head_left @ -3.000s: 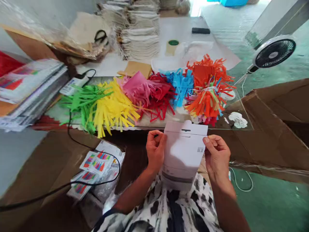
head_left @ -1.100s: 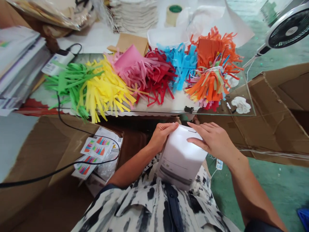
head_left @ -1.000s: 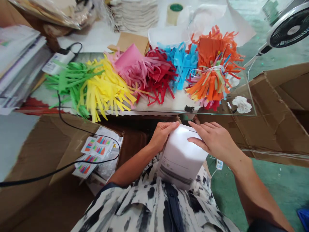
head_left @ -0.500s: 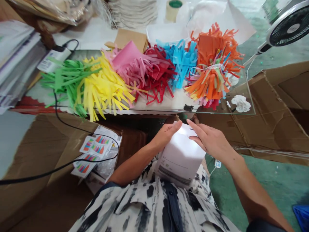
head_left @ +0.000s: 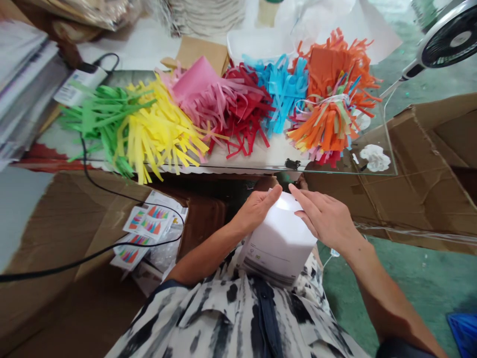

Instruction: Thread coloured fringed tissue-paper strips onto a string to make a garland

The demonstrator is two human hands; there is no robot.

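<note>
A white paper packet (head_left: 278,246) with grey print near its lower end rests against my lap. My left hand (head_left: 255,211) lies along its upper left edge with the fingers stretched out. My right hand (head_left: 324,219) lies flat on its upper right part, fingers straight and pointing left. The fingertips of both hands nearly meet over the top of the packet. The packet's top end is hidden under them. Just beyond is the front edge of the glass table top (head_left: 376,171).
Fringed paper bundles lie in a row on the glass: green (head_left: 99,117), yellow (head_left: 160,134), pink (head_left: 197,92), red (head_left: 246,112), blue (head_left: 283,89), orange (head_left: 328,99). Cardboard boxes (head_left: 428,169) flank me. A black cable (head_left: 93,189) crosses printed cards (head_left: 149,226). A fan (head_left: 447,37) stands right.
Three seconds ago both hands pinched the packet's upper corners and held it upright. Now the top is pressed down, the hands lie flat and their fingertips have drawn closer.
</note>
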